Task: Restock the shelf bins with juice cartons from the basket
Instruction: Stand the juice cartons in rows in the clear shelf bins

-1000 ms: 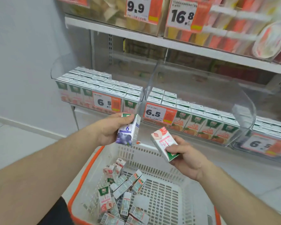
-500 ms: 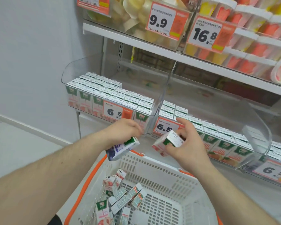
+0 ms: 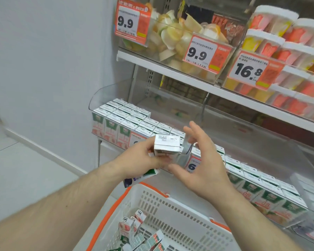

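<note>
Right hand [image 3: 205, 167] now spreading open, fingers straight, no longer holding small white-and-pink juice carton [image 3: 166, 146]. I am seeing that carton passed over: left hand [image 3: 143, 160] now pinching it at fingertips, upright, silver top toward camera, just in front of clear plastic shelf bin [image 3: 105, 91]. Left hand also clamping purple-and-white carton [image 3: 140, 177] underneath. White plastic basket with orange rim [image 3: 170, 205] sitting below, more cartons inside. Judging: both cartons gathered one-handed, right hand freed for placing.
</note>
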